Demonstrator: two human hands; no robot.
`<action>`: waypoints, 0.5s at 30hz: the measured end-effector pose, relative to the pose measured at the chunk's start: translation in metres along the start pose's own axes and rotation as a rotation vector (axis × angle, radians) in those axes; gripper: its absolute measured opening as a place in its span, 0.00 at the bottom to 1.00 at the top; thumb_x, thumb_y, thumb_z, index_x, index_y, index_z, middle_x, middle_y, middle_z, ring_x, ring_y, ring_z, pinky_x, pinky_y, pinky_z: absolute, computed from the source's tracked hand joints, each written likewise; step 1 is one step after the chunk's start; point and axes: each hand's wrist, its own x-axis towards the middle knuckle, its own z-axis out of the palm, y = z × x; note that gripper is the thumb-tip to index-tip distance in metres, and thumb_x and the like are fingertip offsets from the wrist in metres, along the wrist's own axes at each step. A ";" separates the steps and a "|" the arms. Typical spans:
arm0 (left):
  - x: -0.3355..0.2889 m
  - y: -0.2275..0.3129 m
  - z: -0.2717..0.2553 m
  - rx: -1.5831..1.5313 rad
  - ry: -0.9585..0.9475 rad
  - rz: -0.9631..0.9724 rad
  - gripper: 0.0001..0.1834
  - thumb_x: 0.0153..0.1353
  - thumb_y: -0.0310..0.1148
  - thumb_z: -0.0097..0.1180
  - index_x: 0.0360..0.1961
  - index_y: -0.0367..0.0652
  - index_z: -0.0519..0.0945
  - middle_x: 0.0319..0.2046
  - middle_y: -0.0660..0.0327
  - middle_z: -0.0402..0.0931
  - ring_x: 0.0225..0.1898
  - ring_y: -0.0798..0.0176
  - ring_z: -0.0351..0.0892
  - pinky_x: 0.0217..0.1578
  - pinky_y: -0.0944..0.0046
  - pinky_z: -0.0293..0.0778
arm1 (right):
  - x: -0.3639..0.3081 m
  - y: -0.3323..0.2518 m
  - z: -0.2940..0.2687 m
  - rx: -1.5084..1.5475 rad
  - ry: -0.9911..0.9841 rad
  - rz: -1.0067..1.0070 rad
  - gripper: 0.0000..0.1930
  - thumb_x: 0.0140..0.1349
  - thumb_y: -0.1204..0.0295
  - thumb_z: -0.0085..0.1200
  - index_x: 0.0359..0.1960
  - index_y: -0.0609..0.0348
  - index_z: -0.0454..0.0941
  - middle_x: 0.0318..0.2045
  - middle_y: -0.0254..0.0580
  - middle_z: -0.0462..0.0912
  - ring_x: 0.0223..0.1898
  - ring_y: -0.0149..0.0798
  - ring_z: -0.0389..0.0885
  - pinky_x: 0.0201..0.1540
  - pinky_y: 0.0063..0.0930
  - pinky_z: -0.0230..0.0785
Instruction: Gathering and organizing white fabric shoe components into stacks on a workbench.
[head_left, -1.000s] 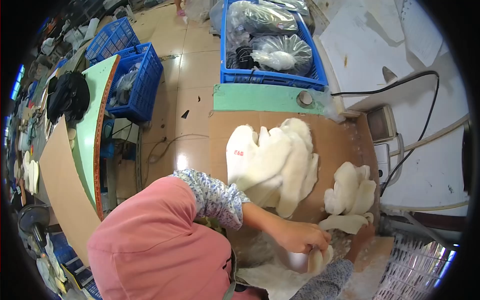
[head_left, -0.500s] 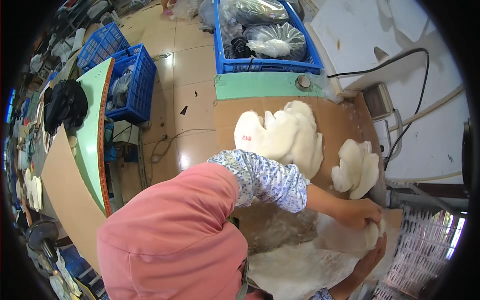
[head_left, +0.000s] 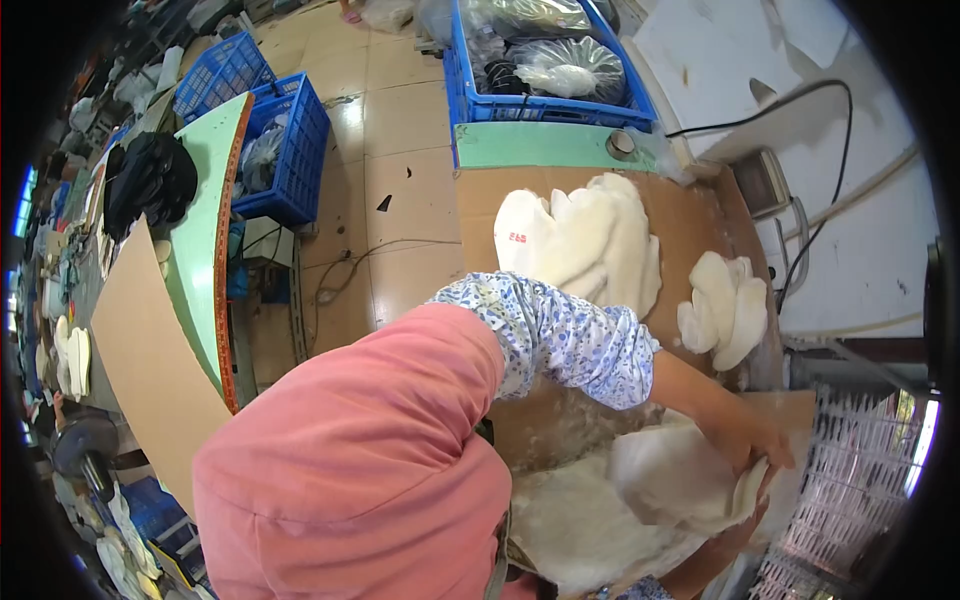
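My left hand [head_left: 748, 437] reaches across from the left in a blue-flowered sleeve, closed on the upper edge of a curled white fleecy piece [head_left: 748, 490]. From below, my right hand [head_left: 738, 535] grips the same piece along its lower side; that hand's fingers are partly hidden. A pale, smooth, rounded sheet [head_left: 660, 470] spreads leftward from the fleecy piece, slightly blurred. Under it lies a flat mat of white fluff [head_left: 570, 525]. Beyond my left arm rests a large pile of white fleecy insole-shaped pieces [head_left: 585, 240], with a smaller pile [head_left: 722, 310] to its right.
Brown cardboard [head_left: 480, 215] covers the worktop. A tape roll [head_left: 620, 145] sits on the green strip behind it, near a blue crate [head_left: 550, 108] of bagged goods. White wickerwork [head_left: 840, 490] stands at right. A green-topped table [head_left: 205, 260] is at left; a black cable [head_left: 850, 130] hangs along the wall.
My left hand has shifted lower and a little to the right over the fleecy piece. The pale sheet now shows more fully. The whole view has shifted slightly.
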 end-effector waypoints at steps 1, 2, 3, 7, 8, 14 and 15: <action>-0.002 -0.008 0.005 -0.015 -0.016 0.003 0.12 0.49 0.21 0.56 0.37 0.40 0.81 0.54 0.48 0.71 0.56 0.49 0.69 0.51 0.57 0.69 | -0.005 -0.004 0.007 0.003 0.022 -0.002 0.30 0.64 0.55 0.52 0.58 0.68 0.64 0.51 0.47 0.74 0.53 0.36 0.73 0.50 0.32 0.69; -0.005 -0.017 0.006 -0.048 0.036 -0.047 0.12 0.49 0.22 0.57 0.37 0.40 0.80 0.51 0.50 0.73 0.54 0.51 0.71 0.50 0.57 0.69 | -0.002 -0.010 0.015 -0.131 -0.099 0.031 0.25 0.65 0.60 0.51 0.56 0.67 0.67 0.48 0.45 0.76 0.48 0.33 0.75 0.47 0.28 0.70; -0.005 -0.027 0.009 -0.097 0.073 -0.089 0.13 0.49 0.23 0.58 0.38 0.41 0.80 0.49 0.52 0.75 0.51 0.52 0.73 0.50 0.57 0.69 | -0.006 -0.019 0.022 -0.269 -0.195 0.065 0.20 0.66 0.65 0.51 0.54 0.66 0.70 0.44 0.42 0.78 0.44 0.31 0.77 0.43 0.25 0.71; -0.018 -0.029 -0.043 0.363 0.223 -0.164 0.22 0.57 0.29 0.54 0.54 0.38 0.72 0.44 0.52 0.76 0.47 0.55 0.74 0.51 0.58 0.69 | -0.016 -0.037 -0.017 -0.729 -0.044 -0.059 0.16 0.58 0.68 0.56 0.43 0.69 0.79 0.34 0.35 0.81 0.35 0.27 0.74 0.39 0.24 0.68; 0.006 0.011 -0.056 0.595 0.203 -0.520 0.22 0.57 0.30 0.53 0.54 0.38 0.72 0.43 0.51 0.77 0.47 0.55 0.75 0.51 0.58 0.70 | -0.029 -0.040 -0.055 -0.783 0.108 -0.021 0.17 0.58 0.67 0.58 0.42 0.70 0.79 0.34 0.35 0.81 0.35 0.27 0.74 0.39 0.24 0.68; 0.029 -0.014 -0.317 0.961 0.544 -0.503 0.19 0.57 0.43 0.52 0.37 0.37 0.80 0.30 0.57 0.80 0.31 0.63 0.78 0.31 0.60 0.71 | -0.168 -0.078 -0.282 -1.263 1.140 0.059 0.37 0.54 0.45 0.56 0.50 0.72 0.73 0.45 0.63 0.79 0.49 0.54 0.77 0.54 0.39 0.65; 0.033 -0.014 -0.357 1.037 0.598 -0.529 0.20 0.55 0.45 0.53 0.36 0.36 0.80 0.30 0.55 0.80 0.32 0.61 0.78 0.32 0.60 0.72 | -0.186 -0.078 -0.295 -1.301 1.308 0.047 0.39 0.55 0.43 0.54 0.52 0.72 0.72 0.48 0.64 0.77 0.51 0.57 0.75 0.55 0.41 0.64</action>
